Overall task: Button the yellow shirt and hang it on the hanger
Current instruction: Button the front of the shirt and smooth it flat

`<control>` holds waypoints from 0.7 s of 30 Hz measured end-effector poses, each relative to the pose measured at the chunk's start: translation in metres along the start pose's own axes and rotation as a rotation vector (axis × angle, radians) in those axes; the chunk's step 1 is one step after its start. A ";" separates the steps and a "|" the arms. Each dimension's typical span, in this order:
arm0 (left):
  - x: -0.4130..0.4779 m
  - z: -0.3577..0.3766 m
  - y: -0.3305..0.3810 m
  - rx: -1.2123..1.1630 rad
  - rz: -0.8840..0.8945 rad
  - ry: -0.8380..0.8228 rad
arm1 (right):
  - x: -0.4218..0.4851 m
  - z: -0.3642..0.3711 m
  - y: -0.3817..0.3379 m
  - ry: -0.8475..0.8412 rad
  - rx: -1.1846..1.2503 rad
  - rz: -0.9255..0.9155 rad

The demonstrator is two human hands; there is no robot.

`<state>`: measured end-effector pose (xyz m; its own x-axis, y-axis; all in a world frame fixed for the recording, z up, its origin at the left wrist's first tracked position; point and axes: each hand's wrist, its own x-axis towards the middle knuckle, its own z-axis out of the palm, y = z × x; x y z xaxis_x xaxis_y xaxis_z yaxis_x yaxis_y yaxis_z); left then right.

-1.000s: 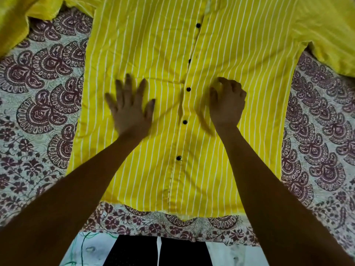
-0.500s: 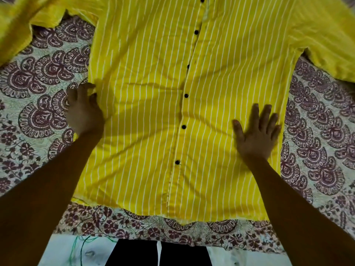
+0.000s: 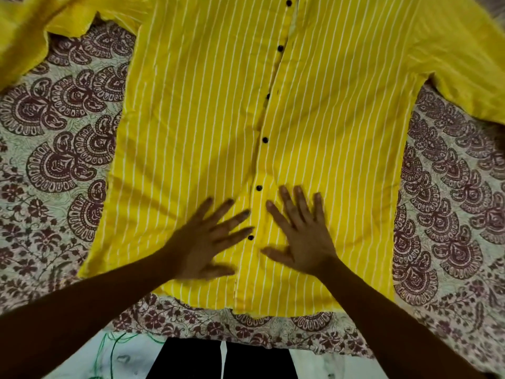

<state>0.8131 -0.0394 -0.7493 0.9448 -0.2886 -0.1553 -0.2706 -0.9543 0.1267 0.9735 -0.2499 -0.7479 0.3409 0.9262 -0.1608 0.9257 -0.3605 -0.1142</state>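
The yellow shirt [image 3: 196, 127] with thin white stripes lies flat and face up on a patterned bedspread, its sleeves spread to both sides. A row of black buttons [image 3: 264, 139] runs down its closed front placket. My left hand [image 3: 207, 242] lies flat on the lower front with fingers spread, just left of the placket. My right hand [image 3: 303, 231] rests flat with straight fingers just right of it. The lowest button [image 3: 250, 237] shows between the two hands. No hanger is in view.
The bedspread [image 3: 54, 170] with maroon paisley print covers the surface around the shirt. Its near edge [image 3: 246, 329] runs below the shirt hem. Beneath that edge I see dark trousers [image 3: 218, 359] and a pale floor.
Both hands moved inward from the shirt's side edges to the lower middle beside the placket. The left hand, curled at the left seam before, now lies flat with spread fingers.
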 end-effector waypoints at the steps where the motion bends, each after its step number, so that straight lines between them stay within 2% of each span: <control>1: -0.008 -0.001 -0.002 0.009 0.078 -0.022 | -0.008 0.001 0.002 -0.001 -0.003 -0.072; 4: -0.029 -0.002 -0.009 0.023 0.283 -0.029 | -0.024 0.005 0.007 -0.009 0.010 -0.240; 6: -0.033 -0.002 -0.012 0.007 0.343 0.013 | -0.020 0.002 0.009 0.019 0.011 -0.270; 9: -0.019 -0.008 -0.007 -0.067 0.250 0.089 | 0.013 -0.011 0.014 0.107 0.034 -0.108; 13: -0.001 -0.007 0.004 -0.134 0.390 0.029 | 0.067 -0.024 0.024 0.144 0.143 0.168; 15: 0.011 -0.011 -0.004 -0.221 0.367 0.141 | 0.089 -0.031 0.029 0.241 0.210 0.229; 17: 0.032 -0.019 -0.020 -0.317 0.181 0.334 | 0.113 -0.044 0.033 0.392 0.336 0.321; 19: 0.067 -0.034 -0.042 -0.461 -0.166 0.548 | 0.140 -0.059 0.035 0.492 0.546 0.470; 21: 0.109 -0.052 -0.070 -0.701 -0.551 0.728 | 0.170 -0.069 0.039 0.480 0.674 0.610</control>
<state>0.9441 -0.0001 -0.7244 0.8471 0.4860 0.2149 0.1590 -0.6178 0.7701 1.0785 -0.0992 -0.7120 0.8888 0.4579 0.0162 0.3395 -0.6343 -0.6945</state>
